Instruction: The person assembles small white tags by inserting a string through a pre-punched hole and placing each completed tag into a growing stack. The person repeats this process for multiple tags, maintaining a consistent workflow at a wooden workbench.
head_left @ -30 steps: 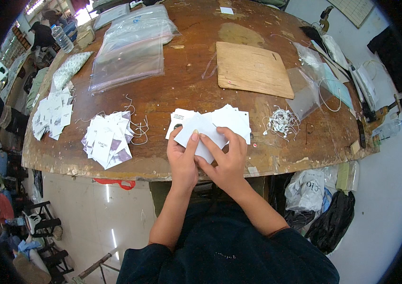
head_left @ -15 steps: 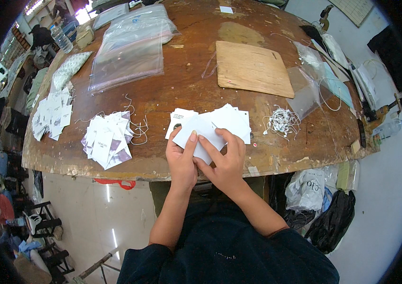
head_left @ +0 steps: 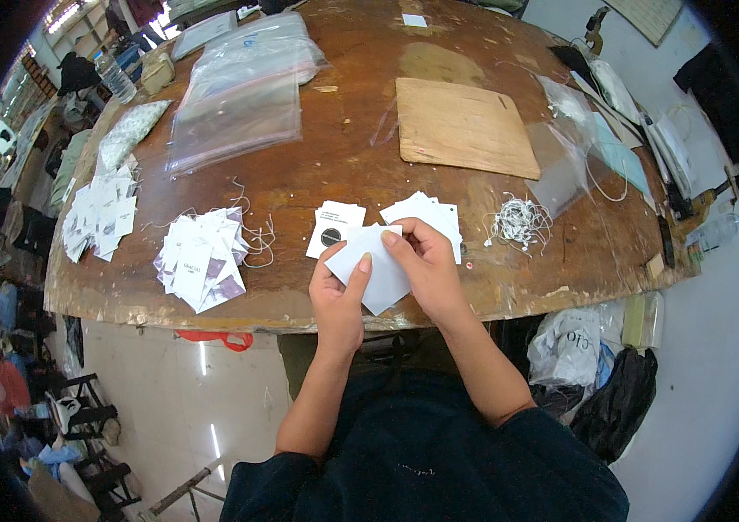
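Note:
Above the table's front edge I hold white cards [head_left: 378, 277], fanned slightly, with both hands. My left hand [head_left: 339, 291] grips their left side, its thumb lying on top. At the upper right corner, my right hand [head_left: 429, 270] pinches them between thumb and fingers. How many cards there are I cannot tell. Just beyond my left hand lies a printed card [head_left: 335, 228] with a black round mark. A stack of white cards [head_left: 429, 213] rests beyond my right hand. Further right sits a tangled heap of white strings [head_left: 519, 222].
Left on the worn wooden table [head_left: 352, 113] lie a pile of strung tags [head_left: 200, 261] and another tag pile [head_left: 101, 213]. Clear plastic bags [head_left: 243, 96] and a wooden board [head_left: 465, 126] lie farther back. A plastic bottle [head_left: 114, 76] stands far left.
My right hand has shifted to the cards' upper right corner, its fingers now drawn together in a pinch. The held cards have turned and moved slightly, uncovering the printed card behind.

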Action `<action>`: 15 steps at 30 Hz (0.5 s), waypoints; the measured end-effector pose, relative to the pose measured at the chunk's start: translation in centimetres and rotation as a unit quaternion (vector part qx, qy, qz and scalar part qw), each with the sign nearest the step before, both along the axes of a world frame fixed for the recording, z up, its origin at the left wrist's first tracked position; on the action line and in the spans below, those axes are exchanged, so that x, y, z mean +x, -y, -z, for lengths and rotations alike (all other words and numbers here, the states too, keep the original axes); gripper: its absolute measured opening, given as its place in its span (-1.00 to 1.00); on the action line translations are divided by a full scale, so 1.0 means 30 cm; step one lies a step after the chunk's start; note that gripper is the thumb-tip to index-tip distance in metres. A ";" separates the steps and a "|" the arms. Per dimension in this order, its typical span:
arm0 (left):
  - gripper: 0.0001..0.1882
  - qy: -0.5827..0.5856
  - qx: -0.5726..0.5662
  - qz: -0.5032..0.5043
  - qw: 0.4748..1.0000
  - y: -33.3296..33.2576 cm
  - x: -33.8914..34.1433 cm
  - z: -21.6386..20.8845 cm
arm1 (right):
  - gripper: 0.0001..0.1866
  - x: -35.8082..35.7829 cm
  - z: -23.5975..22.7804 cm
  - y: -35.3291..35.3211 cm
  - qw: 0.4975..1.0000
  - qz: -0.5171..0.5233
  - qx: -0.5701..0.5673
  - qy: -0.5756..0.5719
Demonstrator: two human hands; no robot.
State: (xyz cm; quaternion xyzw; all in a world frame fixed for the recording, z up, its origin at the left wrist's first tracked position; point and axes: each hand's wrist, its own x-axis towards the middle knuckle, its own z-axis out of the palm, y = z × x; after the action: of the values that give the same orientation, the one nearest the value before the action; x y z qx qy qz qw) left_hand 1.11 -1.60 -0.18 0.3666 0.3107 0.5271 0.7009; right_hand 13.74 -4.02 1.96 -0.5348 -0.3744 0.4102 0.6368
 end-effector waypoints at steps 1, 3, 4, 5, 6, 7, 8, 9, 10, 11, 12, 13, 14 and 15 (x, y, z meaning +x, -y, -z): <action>-0.59 -0.006 -0.004 0.001 1.000 -0.001 -0.002 0.002 | -0.84 -0.006 0.002 0.001 1.000 0.000 -0.003 0.000; -0.56 -0.008 -0.002 0.009 1.000 -0.009 -0.009 0.008 | -0.85 -0.014 0.003 0.004 1.000 0.001 -0.004 -0.007; -0.54 -0.002 -0.010 0.016 1.000 -0.011 -0.011 0.011 | -0.85 -0.019 0.004 0.006 1.000 0.003 -0.002 -0.014; -0.52 0.005 -0.019 0.025 1.000 -0.014 -0.013 0.013 | -0.85 -0.020 0.003 0.008 1.000 0.004 0.007 -0.022; -0.51 0.012 -0.029 0.032 0.999 -0.016 -0.011 0.016 | -0.86 -0.020 0.002 0.009 1.000 0.005 0.006 -0.023; -0.50 0.012 -0.029 0.035 0.999 -0.017 -0.010 0.018 | -0.86 -0.019 0.002 0.010 1.000 0.005 0.010 -0.025; -0.49 0.012 -0.031 0.036 0.999 -0.017 -0.007 0.020 | -0.86 -0.015 0.002 0.013 1.000 0.006 0.014 -0.027; -0.48 0.011 -0.037 0.037 0.999 -0.016 -0.004 0.021 | -0.86 -0.013 0.002 0.014 1.000 0.002 0.003 -0.026; -0.49 0.011 -0.030 0.036 0.999 -0.015 0.000 0.021 | -0.86 -0.010 0.002 0.016 1.000 -0.003 -0.008 -0.025; -0.50 0.009 -0.028 0.036 0.999 -0.014 0.003 0.021 | -0.85 -0.008 0.003 0.018 0.999 -0.007 -0.019 -0.025; -0.50 0.010 -0.026 0.034 0.999 -0.013 0.006 0.021 | -0.85 -0.008 0.006 0.018 0.999 -0.006 -0.015 -0.029; -0.51 0.005 -0.023 0.033 0.999 -0.011 0.009 0.021 | -0.85 -0.007 0.008 0.020 0.999 -0.006 -0.011 -0.033; -0.51 0.003 -0.020 0.031 0.999 -0.010 0.013 0.021 | -0.84 -0.006 0.011 0.021 0.999 -0.006 -0.007 -0.037; -0.52 0.005 -0.016 0.029 0.999 -0.010 0.015 0.021 | -0.83 0.002 0.013 0.026 1.000 0.006 -0.005 -0.003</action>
State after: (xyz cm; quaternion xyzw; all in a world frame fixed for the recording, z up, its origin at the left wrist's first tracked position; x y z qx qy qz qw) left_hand 1.56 -1.30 -0.81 0.3618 0.3045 0.5035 0.7231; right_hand 13.79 -4.81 1.56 -0.5391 -0.3672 0.4102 0.6374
